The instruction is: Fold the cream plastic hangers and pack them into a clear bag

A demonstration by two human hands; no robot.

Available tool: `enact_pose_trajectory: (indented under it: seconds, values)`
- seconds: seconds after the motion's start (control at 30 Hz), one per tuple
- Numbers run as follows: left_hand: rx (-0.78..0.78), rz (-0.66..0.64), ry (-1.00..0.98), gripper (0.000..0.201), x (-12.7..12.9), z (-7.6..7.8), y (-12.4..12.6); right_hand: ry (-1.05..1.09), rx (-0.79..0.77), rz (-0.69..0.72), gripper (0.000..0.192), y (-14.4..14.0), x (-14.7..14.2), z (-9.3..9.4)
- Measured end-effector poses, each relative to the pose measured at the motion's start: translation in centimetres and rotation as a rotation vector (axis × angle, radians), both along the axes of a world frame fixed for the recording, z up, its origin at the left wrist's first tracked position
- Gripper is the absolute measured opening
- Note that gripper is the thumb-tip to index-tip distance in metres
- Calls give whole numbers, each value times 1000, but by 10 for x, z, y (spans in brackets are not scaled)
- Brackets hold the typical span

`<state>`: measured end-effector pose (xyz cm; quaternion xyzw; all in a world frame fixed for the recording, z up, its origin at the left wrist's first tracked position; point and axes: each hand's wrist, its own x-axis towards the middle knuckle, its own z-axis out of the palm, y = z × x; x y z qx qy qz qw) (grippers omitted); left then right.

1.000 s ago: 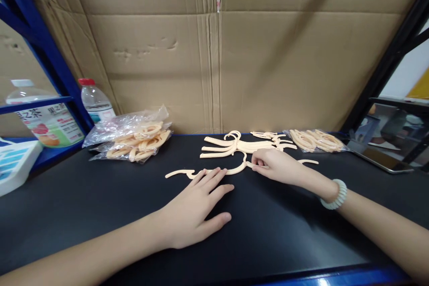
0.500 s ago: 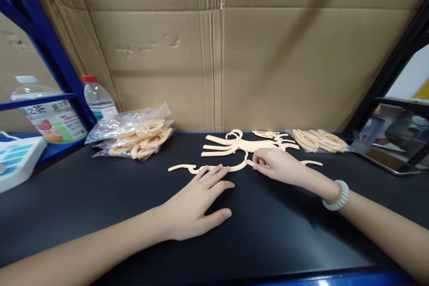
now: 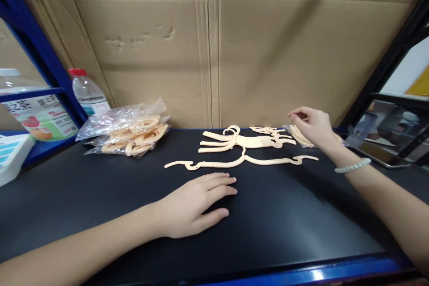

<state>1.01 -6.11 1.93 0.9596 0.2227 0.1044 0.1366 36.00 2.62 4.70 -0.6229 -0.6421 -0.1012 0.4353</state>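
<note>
The left hand lies flat on the black surface, palm down, fingers released and spread, holding nothing. Just beyond the fingertips — far side, apart from them — lies a single cream hanger, its long axis running left to right across the surface, hook toward the far side. The left hand is the nearer one to it.

The right hand is raised at the far right, fingers loosely curled and empty, hovering over a bag of hanger pieces; whether it touches the bag I cannot tell. From this hand the hanger lies to the near left. Between them a small pile of hangers rests just beyond the single one. A fuller bag sits far left, beside a bottle.
</note>
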Motion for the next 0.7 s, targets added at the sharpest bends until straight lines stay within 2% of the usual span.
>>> enact_pose_trajectory:
  seconds: [0.47,0.7]
  values:
    - [36,30,81,39,1,5,-2,-326,-274,33,24,21,30,-27]
    - [-15,18,-14,39,-2,0,0,-468,-283,109,35,37,36,-43]
